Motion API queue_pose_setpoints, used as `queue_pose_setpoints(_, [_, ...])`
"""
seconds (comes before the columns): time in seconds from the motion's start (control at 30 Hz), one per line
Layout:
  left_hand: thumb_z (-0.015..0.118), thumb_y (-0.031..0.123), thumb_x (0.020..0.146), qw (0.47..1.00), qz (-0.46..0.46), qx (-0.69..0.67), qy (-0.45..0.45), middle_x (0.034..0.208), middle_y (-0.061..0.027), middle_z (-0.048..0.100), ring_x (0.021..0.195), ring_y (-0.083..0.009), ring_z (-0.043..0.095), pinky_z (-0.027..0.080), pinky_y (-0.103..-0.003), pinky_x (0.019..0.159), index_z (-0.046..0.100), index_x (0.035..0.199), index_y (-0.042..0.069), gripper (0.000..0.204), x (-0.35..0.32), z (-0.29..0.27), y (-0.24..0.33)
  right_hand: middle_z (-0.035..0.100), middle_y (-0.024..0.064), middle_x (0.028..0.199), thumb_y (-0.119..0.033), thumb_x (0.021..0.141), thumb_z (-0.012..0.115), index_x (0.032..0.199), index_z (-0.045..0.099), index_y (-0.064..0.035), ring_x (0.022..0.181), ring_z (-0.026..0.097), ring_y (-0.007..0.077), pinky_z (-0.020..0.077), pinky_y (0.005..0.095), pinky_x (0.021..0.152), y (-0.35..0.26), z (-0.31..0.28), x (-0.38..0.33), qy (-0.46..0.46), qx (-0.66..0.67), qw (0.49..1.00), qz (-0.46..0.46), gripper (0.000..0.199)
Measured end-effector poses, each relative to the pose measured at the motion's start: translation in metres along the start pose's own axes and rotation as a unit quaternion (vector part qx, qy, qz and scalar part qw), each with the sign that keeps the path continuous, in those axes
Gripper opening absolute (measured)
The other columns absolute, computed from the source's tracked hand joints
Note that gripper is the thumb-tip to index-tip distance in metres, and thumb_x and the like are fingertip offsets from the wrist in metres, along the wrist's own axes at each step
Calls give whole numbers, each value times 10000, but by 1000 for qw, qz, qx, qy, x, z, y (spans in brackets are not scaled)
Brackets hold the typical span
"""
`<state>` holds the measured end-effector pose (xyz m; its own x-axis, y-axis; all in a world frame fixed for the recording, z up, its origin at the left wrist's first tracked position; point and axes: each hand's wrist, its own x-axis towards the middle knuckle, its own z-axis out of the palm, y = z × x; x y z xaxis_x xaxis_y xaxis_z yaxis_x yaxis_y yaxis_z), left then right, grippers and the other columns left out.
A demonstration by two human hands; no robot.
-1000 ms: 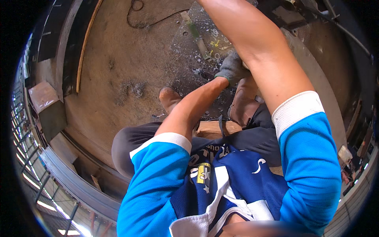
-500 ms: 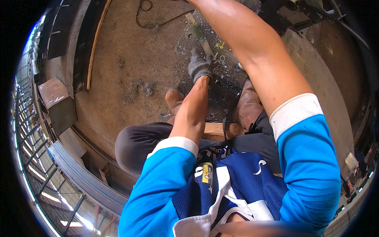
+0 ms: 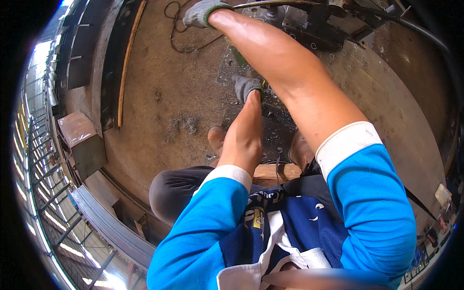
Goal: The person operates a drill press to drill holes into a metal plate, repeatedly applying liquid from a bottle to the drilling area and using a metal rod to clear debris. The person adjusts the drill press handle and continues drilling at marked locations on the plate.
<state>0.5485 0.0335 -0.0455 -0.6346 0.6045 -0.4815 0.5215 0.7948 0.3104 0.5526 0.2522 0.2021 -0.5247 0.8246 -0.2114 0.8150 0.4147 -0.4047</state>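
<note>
My left hand (image 3: 247,88), in a grey knit glove with a green cuff, is low over a dark metal plate (image 3: 224,72) strewn with shavings. Its fingers look stretched out and slightly blurred, near a greenish flat metal strip (image 3: 237,56) that my right forearm partly covers. My right hand (image 3: 205,13), gloved alike, reaches far forward across to the upper left. It looks closed round the end of a long thin bar (image 3: 275,2), which runs right toward dark machinery (image 3: 309,21). The glove hides the grip itself.
A cable (image 3: 174,38) lies curled on the stained floor near my right hand. A large curved metal sheet (image 3: 391,106) lies at right. Around are a wooden strip (image 3: 128,67), a metal box (image 3: 82,145) at left, a wooden block (image 3: 275,172) between my legs and scattered shavings (image 3: 183,124).
My right hand has come into view at the top, moving left with the bar. My left hand has shifted slightly down in the picture. The whole view has tilted a little.
</note>
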Motion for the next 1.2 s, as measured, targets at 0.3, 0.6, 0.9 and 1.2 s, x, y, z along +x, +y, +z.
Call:
queue_pose_setpoints(0.3, [787,480,797,996,-26,75,38,1362,-255,565,1233,-464,604,515,-536,1007,571,1357,68,728,-24,-43,-63,675,104,1398,-402,990,481,1287,741,-184,1283,653,329,496,618,1049,-17,32,9,-38,-37,998,-17,451])
queue_pose_setpoints(0.6, [777,588,794,994,22,99,45,1393,-284,606,1287,-442,606,480,-502,1087,413,1559,164,948,11,-71,-85,683,136,1376,-366,978,464,1264,753,-168,1266,664,327,519,579,1031,-37,54,33,-20,-42,999,-17,453])
queue_pose_setpoints(0.9, [629,340,936,956,251,151,16,1052,-258,733,986,-462,706,531,-565,879,610,1317,196,408,26,-96,-73,683,127,1379,-406,984,477,1253,762,-189,1260,669,320,519,572,1035,-7,38,33,-13,-25,1000,-1,449])
queue_pose_setpoints(1.2, [538,257,971,951,264,160,-14,1122,-293,708,1063,-492,671,532,-556,905,598,1319,78,396,18,-115,-11,709,84,1334,-466,927,529,1278,732,-248,1199,685,332,534,505,975,33,-9,14,22,-12,999,28,460])
